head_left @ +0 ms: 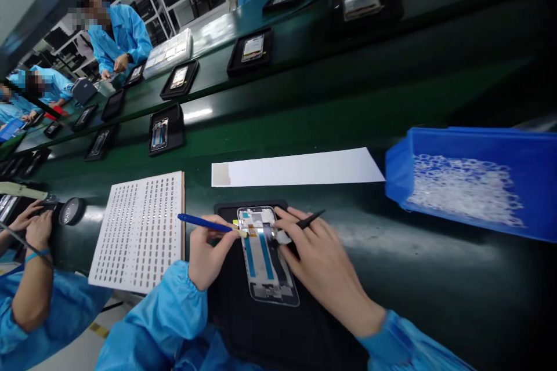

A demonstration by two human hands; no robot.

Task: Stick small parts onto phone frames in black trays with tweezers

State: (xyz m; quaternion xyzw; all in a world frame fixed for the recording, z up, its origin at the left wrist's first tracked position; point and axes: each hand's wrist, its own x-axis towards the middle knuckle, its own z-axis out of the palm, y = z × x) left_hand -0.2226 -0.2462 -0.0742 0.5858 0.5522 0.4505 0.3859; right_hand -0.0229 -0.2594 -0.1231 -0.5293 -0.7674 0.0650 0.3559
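A phone frame [263, 261] with blue strips lies on a black tray [235, 319] in front of me. My left hand [206, 255] pinches a blue pen-like stick [198, 220], whose pale tip touches or hovers over the small orange-brown part near the frame's upper end. At the frame's upper right edge, my right hand [324, 258] is closed around a slim tool with a black pointed end [311, 219]; its working end is partly hidden by the fingers, so its kind is unclear. The right fingertips rest near or on the frame's edge.
Left of the tray lies a white board [139, 232] with rows of small parts. A white paper strip [300, 168] lies beyond. At right stands a blue bin [474, 139] of white loops. Black trays [176, 127] with phone frames line the bench; a co-worker's hands [37, 226] are at left.
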